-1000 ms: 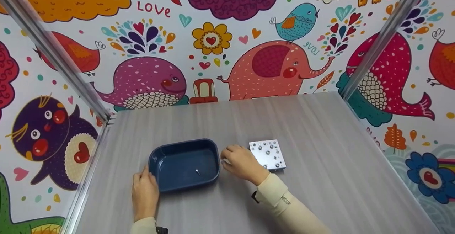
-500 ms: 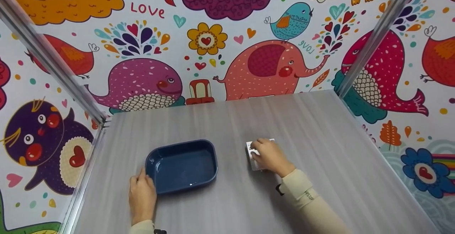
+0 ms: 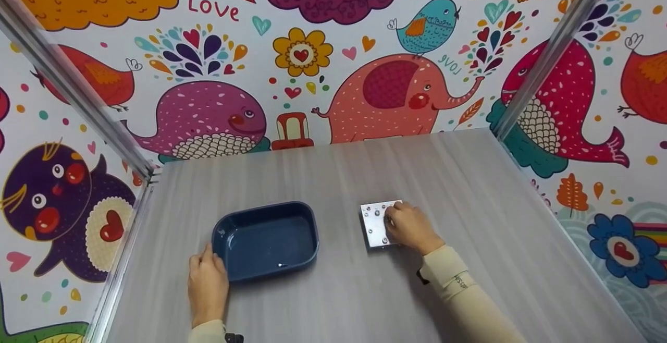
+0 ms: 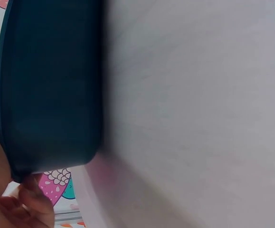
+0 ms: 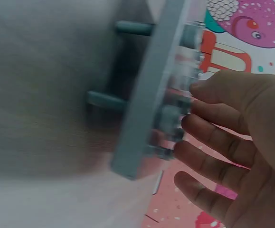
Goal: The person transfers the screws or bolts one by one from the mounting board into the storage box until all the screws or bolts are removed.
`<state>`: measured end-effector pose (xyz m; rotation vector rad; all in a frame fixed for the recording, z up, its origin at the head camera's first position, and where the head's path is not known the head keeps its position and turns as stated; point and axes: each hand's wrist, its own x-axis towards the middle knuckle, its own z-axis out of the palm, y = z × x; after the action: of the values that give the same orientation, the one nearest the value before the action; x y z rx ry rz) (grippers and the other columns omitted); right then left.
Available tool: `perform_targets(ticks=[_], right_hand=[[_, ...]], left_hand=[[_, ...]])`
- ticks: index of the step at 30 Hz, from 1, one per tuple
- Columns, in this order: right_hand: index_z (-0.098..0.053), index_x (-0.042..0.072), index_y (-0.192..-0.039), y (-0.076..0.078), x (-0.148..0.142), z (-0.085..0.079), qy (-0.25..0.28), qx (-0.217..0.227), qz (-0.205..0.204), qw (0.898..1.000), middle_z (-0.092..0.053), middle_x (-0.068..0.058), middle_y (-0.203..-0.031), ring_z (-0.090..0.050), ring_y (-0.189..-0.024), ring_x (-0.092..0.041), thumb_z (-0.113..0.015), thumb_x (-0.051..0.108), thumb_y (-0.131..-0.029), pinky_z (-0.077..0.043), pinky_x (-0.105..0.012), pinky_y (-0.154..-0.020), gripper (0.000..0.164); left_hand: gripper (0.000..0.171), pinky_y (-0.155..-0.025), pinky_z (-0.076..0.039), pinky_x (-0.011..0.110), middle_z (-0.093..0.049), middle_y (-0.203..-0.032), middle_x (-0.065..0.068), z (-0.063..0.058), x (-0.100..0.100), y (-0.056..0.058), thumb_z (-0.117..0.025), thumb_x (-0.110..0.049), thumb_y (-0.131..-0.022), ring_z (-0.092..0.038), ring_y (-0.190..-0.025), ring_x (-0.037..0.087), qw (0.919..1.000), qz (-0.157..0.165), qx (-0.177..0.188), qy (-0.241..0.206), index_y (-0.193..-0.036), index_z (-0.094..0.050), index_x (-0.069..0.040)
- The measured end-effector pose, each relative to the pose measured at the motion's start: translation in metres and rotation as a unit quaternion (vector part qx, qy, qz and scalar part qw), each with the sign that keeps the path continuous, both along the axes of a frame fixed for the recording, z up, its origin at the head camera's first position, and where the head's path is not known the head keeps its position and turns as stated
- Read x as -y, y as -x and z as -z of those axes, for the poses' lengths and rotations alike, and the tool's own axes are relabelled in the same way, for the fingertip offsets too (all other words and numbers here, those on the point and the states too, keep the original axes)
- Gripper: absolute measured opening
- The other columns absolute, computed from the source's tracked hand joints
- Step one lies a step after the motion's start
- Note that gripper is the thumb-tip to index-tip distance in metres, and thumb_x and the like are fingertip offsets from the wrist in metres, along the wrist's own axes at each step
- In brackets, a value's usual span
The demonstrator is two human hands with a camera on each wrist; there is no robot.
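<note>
A dark blue rectangular plastic basin (image 3: 271,244) sits on the table, with one small silver screw (image 3: 283,265) inside near its front wall. My left hand (image 3: 208,288) grips the basin's left rim; the left wrist view has fingers (image 4: 33,202) curled below the rim at its corner. To the right, a square silver metal plate (image 3: 374,231) carries several screws of different sizes and stands on short legs (image 5: 108,100). Over its right half, my right hand (image 3: 414,227) pinches a screw head with thumb and index finger, the other fingers loosely bent. That screw is mostly hidden by the fingertips.
The grey wood-grain table (image 3: 333,301) is bounded by walls with cartoon animal prints. Metal corner posts (image 3: 552,56) stand at the back left and back right. A strip of tabletop lies between basin and plate.
My right hand has moved right from beside the basin to the plate, then shifted toward its right half. The loose screw slid toward the basin's front wall. My left hand stays at the rim.
</note>
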<state>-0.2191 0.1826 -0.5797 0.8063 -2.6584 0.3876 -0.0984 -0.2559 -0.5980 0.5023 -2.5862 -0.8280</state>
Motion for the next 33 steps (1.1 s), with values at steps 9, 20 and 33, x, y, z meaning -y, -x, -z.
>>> perform_targets(ticks=[9,20,33], right_hand=[[-0.066,0.001,-0.078,0.002,0.001,0.002,-0.006,0.012,0.007,1.000,-0.056,-0.009,-0.073,-0.057,-0.067,-0.031,-0.077,0.000,-0.079,-0.048,-0.048,-0.056,0.010],[-0.070,0.001,-0.082,0.002,0.002,-0.009,-0.002,0.031,0.009,0.999,-0.061,-0.010,-0.076,-0.060,-0.071,-0.033,-0.076,-0.001,-0.080,-0.050,-0.049,-0.060,0.007],[-0.070,0.007,-0.082,0.001,0.028,-0.036,0.006,-0.024,-0.041,0.999,-0.062,-0.005,-0.077,-0.061,-0.071,-0.028,-0.078,0.001,-0.075,-0.050,-0.046,-0.059,0.012]], left_hand=[[0.040,-0.089,-0.046,0.060,-0.052,-0.118,0.035,0.000,0.001,0.000,-0.048,-0.005,-0.103,-0.056,-0.104,0.051,0.9999,-0.002,0.009,-0.005,-0.139,-0.050,0.012],[0.040,-0.082,-0.050,0.057,-0.052,-0.115,0.034,0.001,0.001,0.001,-0.047,-0.004,-0.103,-0.059,-0.099,0.048,1.0000,0.000,0.003,0.004,-0.139,-0.049,0.013],[0.040,-0.085,-0.048,0.058,-0.052,-0.116,0.034,0.001,0.001,0.002,-0.048,-0.004,-0.103,-0.058,-0.101,0.049,1.0000,-0.003,0.006,-0.001,-0.139,-0.050,0.013]])
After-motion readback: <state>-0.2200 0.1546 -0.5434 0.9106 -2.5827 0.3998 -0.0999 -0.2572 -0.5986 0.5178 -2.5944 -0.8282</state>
